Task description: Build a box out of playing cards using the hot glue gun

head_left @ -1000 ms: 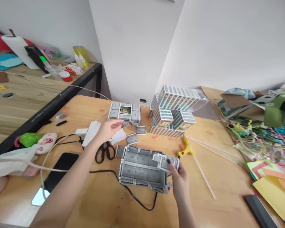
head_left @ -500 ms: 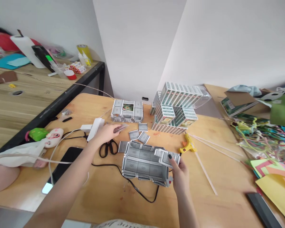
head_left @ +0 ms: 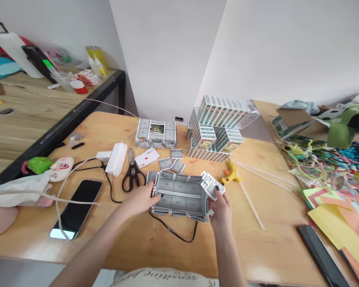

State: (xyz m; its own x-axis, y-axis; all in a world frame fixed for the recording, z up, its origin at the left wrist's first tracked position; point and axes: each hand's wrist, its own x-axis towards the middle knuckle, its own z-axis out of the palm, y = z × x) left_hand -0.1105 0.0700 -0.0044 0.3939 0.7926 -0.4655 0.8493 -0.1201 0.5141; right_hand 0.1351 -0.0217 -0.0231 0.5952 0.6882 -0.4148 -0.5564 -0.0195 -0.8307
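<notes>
An open box built from grey-backed playing cards point(head_left: 179, 195) sits in front of me. My left hand point(head_left: 140, 199) grips its left end, with the thumb over the wall. At the right end my right hand point(head_left: 219, 205) pinches a small piece of joined playing cards point(head_left: 212, 185), thumb on top. That piece overlaps the box's far right corner; whether it is attached, I cannot tell. Beyond the box lie several loose cards point(head_left: 177, 154) back up and a few face-up heart cards point(head_left: 147, 158). Black scissors point(head_left: 133, 175) lie left of them.
A second card-built box point(head_left: 156, 133) and a stack of card packs point(head_left: 212, 133) stand at the back. Right of my box are a yellow glue gun point(head_left: 232, 173) and glue sticks point(head_left: 253, 205). A phone point(head_left: 77, 207), cables and a white power strip point(head_left: 117, 158) lie left.
My left hand has let go of the cards it held, which now lie face up beside the scissors. It has come back to the box's left end. My right hand still holds the card piece, now tilted.
</notes>
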